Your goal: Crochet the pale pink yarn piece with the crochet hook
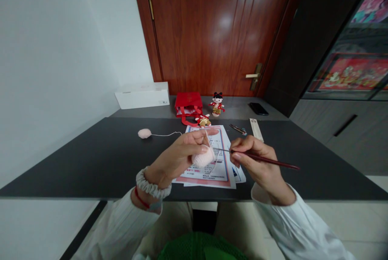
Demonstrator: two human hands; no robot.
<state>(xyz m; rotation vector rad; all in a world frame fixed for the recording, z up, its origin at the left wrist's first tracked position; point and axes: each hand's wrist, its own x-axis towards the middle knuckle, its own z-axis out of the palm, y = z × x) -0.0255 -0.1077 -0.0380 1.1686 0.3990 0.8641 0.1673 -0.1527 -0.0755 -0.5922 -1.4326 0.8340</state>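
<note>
A small pale pink crochet piece (202, 158) is pinched in my left hand (181, 149), with the index finger stretched out and yarn running over it. My right hand (257, 159) grips a crochet hook (268, 160) by its dark red handle. The hook's thin metal tip points left and meets the upper edge of the piece; whether it sits inside a stitch I cannot make out. A strand runs from my left hand to a pale pink ball of yarn (144, 133) on the left of the dark table. Printed sheets (226, 173) lie beneath my hands.
Behind the sheets are a red bag (188, 100), a standing crochet doll (217, 104) and a smaller doll piece (203, 120). Small scissors (238, 129), a pale flat strip (256, 130) and a black phone (258, 108) lie on the right. A white box (142, 95) stands back left.
</note>
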